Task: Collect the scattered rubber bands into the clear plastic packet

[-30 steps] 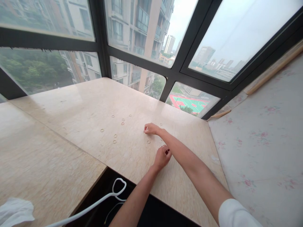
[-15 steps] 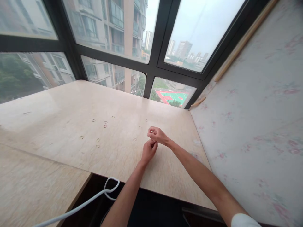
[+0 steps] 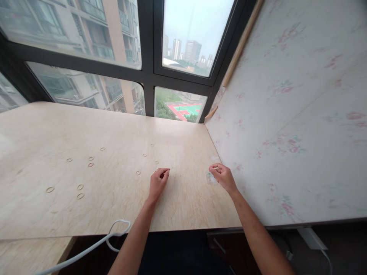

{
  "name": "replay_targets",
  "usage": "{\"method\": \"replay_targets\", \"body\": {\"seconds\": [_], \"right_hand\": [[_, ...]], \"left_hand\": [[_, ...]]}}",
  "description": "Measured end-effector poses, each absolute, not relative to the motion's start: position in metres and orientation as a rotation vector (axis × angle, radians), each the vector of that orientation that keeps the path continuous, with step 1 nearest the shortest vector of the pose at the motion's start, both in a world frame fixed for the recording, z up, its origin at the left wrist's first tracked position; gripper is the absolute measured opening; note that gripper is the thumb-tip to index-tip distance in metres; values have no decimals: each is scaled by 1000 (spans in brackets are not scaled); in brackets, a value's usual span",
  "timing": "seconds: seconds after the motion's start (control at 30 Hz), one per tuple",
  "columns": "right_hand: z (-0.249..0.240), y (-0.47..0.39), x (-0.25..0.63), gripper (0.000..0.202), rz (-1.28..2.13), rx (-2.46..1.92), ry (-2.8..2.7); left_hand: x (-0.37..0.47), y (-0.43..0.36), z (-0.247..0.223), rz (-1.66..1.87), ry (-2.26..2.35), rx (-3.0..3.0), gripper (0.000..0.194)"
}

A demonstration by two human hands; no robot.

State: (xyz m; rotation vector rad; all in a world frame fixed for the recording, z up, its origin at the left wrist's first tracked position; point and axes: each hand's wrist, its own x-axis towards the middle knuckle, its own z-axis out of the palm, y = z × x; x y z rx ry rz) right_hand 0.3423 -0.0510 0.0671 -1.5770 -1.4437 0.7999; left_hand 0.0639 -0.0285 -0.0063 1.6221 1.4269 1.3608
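Note:
My left hand (image 3: pixel 158 182) is low over the counter with thumb and fingertips pinched together. Whatever it pinches, if anything, is too small to make out. Just beyond its knuckles lies a thin small ring (image 3: pixel 156 162), possibly a rubber band. My right hand (image 3: pixel 225 177) is near the wall, its fingers also closed in a pinch whose contents I cannot make out. Beneath and beside its fingertips is a small clear plastic packet (image 3: pixel 211 178), partly covered by the hand. Another small ring (image 3: pixel 138 173) rests to the left of my left hand.
Several larger thin rings, among them a yellowish one (image 3: pixel 49 189) and a reddish one (image 3: pixel 91 165), lie scattered on the left of the marble-look counter (image 3: pixel 183 206). A white cable (image 3: pixel 86 251) loops at its front edge. Windows stand behind; a flowered wall (image 3: pixel 286 114) bounds the right.
My hands, close together before, have parted: the right has moved right to the packet by the wall. A small ring now shows beyond my left hand. The view has turned right.

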Motion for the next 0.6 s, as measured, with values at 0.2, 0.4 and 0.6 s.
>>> {"method": "replay_targets", "body": {"seconds": [0.2, 0.4, 0.6], "right_hand": [[57, -58, 377, 30, 516, -1779, -1463], [47, -49, 386, 27, 419, -1875, -1511], [42, -47, 392, 26, 377, -1926, -1497]], "left_hand": [[65, -29, -6, 1347, 1444, 1600, 23], [64, -29, -4, 1360, 1449, 1577, 23], [64, -29, -4, 1361, 1455, 1544, 23]]}}
